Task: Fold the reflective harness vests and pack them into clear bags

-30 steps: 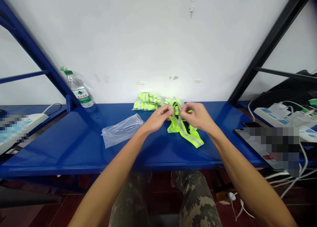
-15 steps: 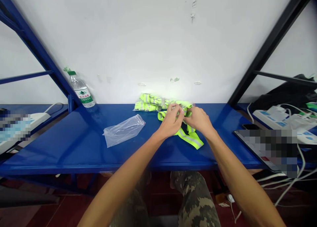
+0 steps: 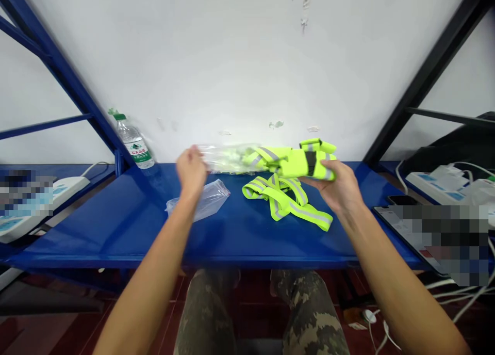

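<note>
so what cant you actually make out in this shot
Head view only:
The left hand: motion blur smears it and the clear plastic beside it, so whether it holds that plastic cannot be told.
The folded hi-vis vest: the right hand hides its underside.
The flat screen device: a pixelated patch hides the display.
The white power strip: a pixelated patch hides its left end.
</note>
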